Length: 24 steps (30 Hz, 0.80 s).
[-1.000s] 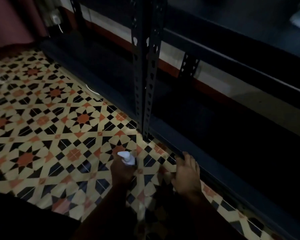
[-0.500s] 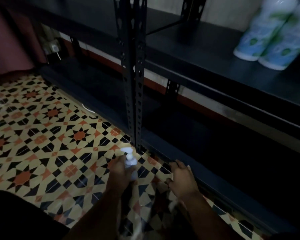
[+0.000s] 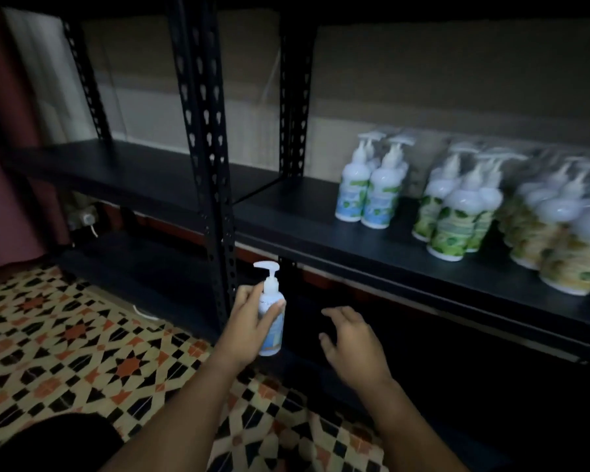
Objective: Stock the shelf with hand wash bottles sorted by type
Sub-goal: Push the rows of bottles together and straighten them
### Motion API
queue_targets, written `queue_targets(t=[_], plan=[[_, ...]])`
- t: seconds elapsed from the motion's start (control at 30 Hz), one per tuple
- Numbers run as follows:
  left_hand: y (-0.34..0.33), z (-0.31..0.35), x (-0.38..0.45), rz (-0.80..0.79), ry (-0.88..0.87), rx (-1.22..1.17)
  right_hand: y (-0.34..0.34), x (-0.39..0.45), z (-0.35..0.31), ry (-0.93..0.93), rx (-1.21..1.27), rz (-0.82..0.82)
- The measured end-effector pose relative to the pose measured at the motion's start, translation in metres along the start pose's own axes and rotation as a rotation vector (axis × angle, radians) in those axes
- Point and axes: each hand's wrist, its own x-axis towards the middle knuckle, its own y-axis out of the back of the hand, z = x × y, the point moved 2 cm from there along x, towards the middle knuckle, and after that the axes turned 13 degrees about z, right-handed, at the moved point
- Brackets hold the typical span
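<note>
The left hand wraps a pump bottle upright, below the shelf front edge, likely bound for the blue-labelled pair. The right hand hovers open, empty. A black upright post stands just left; green-labelled bottles crowd the shelf's right end.

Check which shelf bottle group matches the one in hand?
The blue-label pair, leftmost on the shelf; the held bottle shows blue too, the other groups green.
</note>
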Motion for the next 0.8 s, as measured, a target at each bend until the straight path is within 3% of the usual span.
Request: queue_targets(t=[0.2, 0.37, 0.67, 0.8], plan=[[0.018, 0.086, 0.024, 0.143, -0.035, -0.127, 0.072, 0.017, -0.003, 0.033, -0.04, 0.273], [0.017, 0.113, 0.04, 0.207, -0.038, -0.316, 0.093, 0.035, 0.009, 0.077, -0.098, 0.513], [-0.005, 0.118, 0.045, 0.297, 0.038, -0.37, 0.078, 0.056, 0.034, 0.054, -0.147, 0.531], [-0.005, 0.132, 0.049, 0.289, 0.064, -0.162, 0.078, 0.055, 0.031, 0.047, -0.137, 0.543]])
